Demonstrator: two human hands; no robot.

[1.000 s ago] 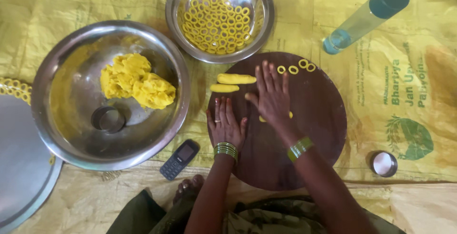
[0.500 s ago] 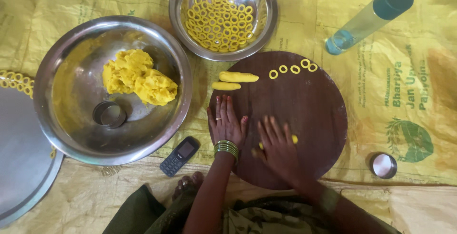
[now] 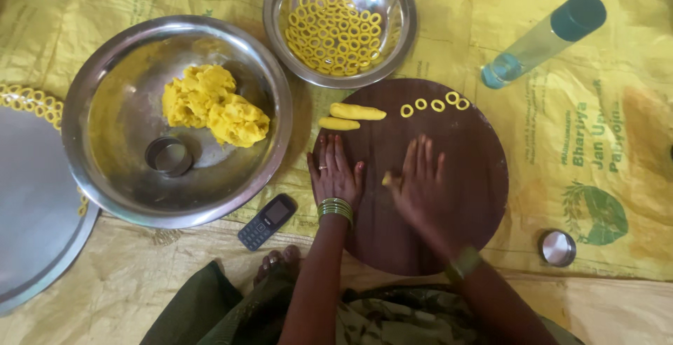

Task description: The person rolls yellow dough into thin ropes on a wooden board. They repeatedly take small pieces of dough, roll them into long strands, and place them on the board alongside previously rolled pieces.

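- Pressing flat on the round dark brown wooden board (image 3: pixel 463 170), your right hand (image 3: pixel 419 180) lies palm down with fingers spread, grasping nothing; a small piece of yellow dough (image 3: pixel 386 178) shows at its thumb side, mostly hidden beneath the palm.
- Your left hand (image 3: pixel 335 171) rests flat and open on the board's left part, holding nothing, just beside the right.
- The dough piece lies between your two hands, touching the right one, which is nearer; its long axis cannot be told.
- Two short yellow dough rolls (image 3: pixel 349 116) lie crosswise just beyond your left fingertips.
- Four small yellow dough rings (image 3: pixel 434 104) sit in a row at the board's far edge, beyond your right hand.
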